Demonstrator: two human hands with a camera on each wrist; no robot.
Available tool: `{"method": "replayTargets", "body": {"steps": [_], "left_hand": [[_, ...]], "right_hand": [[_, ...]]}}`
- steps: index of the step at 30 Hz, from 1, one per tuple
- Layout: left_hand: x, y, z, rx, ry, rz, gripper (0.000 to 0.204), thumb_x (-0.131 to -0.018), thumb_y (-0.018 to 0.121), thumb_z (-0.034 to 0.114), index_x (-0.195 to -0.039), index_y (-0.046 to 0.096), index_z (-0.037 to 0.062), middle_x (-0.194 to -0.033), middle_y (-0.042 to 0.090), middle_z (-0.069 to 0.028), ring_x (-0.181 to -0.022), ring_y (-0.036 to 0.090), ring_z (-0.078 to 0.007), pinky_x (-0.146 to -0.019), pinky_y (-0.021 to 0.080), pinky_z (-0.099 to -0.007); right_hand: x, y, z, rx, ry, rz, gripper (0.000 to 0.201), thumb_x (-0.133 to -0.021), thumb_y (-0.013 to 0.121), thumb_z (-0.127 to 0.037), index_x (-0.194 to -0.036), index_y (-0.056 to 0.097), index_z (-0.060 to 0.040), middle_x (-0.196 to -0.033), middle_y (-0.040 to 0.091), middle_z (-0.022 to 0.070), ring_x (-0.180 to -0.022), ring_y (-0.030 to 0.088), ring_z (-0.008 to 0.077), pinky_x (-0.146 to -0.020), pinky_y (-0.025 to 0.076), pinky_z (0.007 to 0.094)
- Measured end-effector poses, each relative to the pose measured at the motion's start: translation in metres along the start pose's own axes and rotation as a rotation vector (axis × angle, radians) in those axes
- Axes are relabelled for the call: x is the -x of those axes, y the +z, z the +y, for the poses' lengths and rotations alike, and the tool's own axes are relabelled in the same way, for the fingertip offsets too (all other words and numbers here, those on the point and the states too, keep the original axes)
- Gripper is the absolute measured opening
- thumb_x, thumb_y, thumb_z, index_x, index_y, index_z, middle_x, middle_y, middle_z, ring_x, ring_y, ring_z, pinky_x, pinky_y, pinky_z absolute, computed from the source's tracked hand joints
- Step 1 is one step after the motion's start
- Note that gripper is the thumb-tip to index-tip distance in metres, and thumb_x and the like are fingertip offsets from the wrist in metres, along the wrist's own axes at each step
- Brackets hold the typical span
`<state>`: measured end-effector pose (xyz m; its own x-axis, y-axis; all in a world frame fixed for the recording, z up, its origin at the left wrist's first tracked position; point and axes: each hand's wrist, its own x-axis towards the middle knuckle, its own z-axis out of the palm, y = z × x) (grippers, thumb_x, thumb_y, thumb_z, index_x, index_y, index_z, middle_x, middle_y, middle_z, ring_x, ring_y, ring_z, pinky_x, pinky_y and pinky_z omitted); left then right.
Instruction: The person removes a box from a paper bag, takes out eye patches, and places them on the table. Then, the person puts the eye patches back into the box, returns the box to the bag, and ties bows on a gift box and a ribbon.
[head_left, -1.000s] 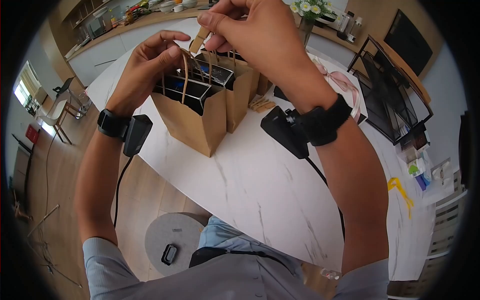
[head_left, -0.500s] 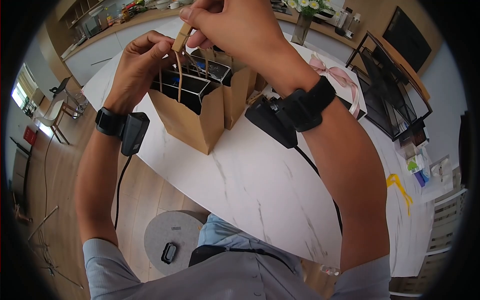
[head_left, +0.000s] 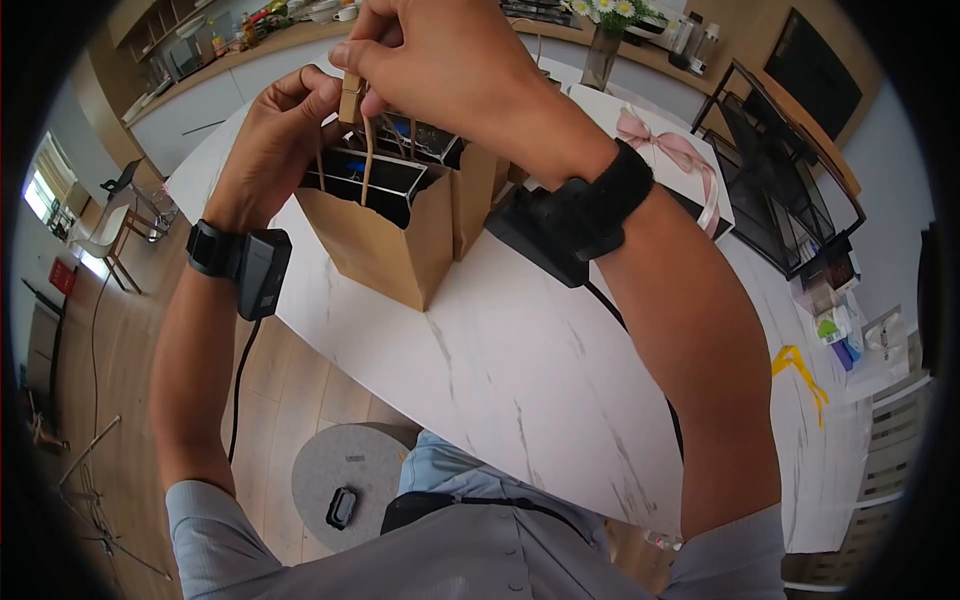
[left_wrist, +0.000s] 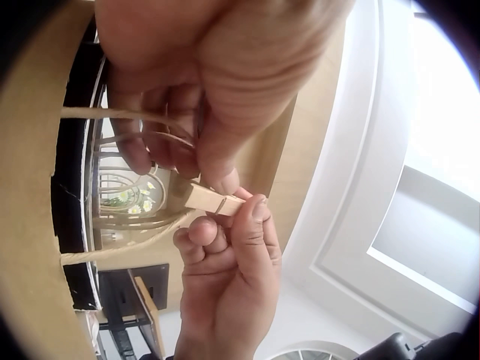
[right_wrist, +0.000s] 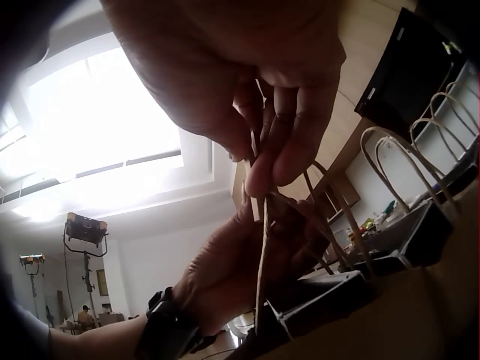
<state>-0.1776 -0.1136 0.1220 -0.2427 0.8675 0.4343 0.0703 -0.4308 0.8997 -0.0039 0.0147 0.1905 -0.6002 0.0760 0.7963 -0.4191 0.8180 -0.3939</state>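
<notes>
A brown paper bag (head_left: 385, 250) stands upright on the white table, a dark box (head_left: 350, 180) inside it. Above it my left hand (head_left: 270, 140) pinches its twisted paper handles (left_wrist: 124, 115) together. My right hand (head_left: 465, 85) holds a wooden clothespin (head_left: 350, 100) between thumb and fingers, right at the gathered handles. In the left wrist view the clothespin (left_wrist: 214, 201) lies crosswise where the handles meet, its rear end between my right thumb and fingers. A second paper bag (head_left: 472, 200) stands close behind, also with a dark box; its top is partly hidden by my right hand.
At the back right lies a white box with a pink ribbon (head_left: 665, 150), beside a black rack (head_left: 790, 190). A glass vase of daisies (head_left: 602, 55) stands at the far side. Yellow ribbon (head_left: 798, 380) and small packages sit at the table's right edge (head_left: 810, 500).
My right hand has moved left and slightly down, bringing the clothespin from above the bags to the handles, turned more upright. My left hand has shifted slightly left, still pinching the handles.
</notes>
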Motion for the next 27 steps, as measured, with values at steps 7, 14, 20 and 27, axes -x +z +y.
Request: {"method": "replayTargets", "body": {"steps": [7,14,20,27], "left_hand": [[0.001,0.004,0.000,0.033,0.063,0.019,0.016,-0.098,0.068,0.024,-0.093,0.065,0.0088,-0.100,0.069,-0.0024,-0.096,0.066,-0.0132,-0.096,0.052,-0.0366],[0.004,0.000,-0.001,-0.024,0.096,-0.011,0.014,-0.097,0.068,0.021,-0.101,0.066,0.0074,-0.103,0.070,-0.0035,-0.099,0.068,-0.0136,-0.092,0.054,-0.0315],[0.015,0.016,0.006,-0.447,0.256,0.050,0.016,-0.095,0.067,0.003,-0.111,0.065,0.0012,-0.106,0.072,-0.0051,-0.104,0.069,-0.0157,-0.095,0.054,-0.0290],[0.014,0.021,0.014,-0.951,0.437,0.125,0.013,-0.090,0.065,-0.006,-0.104,0.065,-0.0039,-0.097,0.072,-0.0064,-0.093,0.072,-0.0151,-0.090,0.058,-0.0298]], "right_hand": [[-0.011,-0.004,-0.011,0.111,0.055,-0.171,0.021,-0.087,0.067,-0.010,-0.077,0.068,0.0085,-0.067,0.066,0.0260,-0.065,0.070,0.0356,-0.062,0.054,0.0415],[-0.011,-0.011,-0.021,0.232,0.088,-0.251,0.022,-0.085,0.067,-0.009,-0.074,0.067,0.0100,-0.066,0.064,0.0281,-0.062,0.068,0.0367,-0.059,0.053,0.0432],[-0.008,-0.002,0.005,0.186,-0.062,-0.078,0.017,-0.080,0.064,-0.005,-0.073,0.065,0.0110,-0.066,0.063,0.0295,-0.063,0.068,0.0381,-0.062,0.054,0.0447],[-0.009,-0.002,0.000,0.275,-0.054,-0.153,0.017,-0.079,0.065,-0.005,-0.077,0.067,0.0122,-0.068,0.064,0.0300,-0.069,0.070,0.0413,-0.067,0.056,0.0446]]}}
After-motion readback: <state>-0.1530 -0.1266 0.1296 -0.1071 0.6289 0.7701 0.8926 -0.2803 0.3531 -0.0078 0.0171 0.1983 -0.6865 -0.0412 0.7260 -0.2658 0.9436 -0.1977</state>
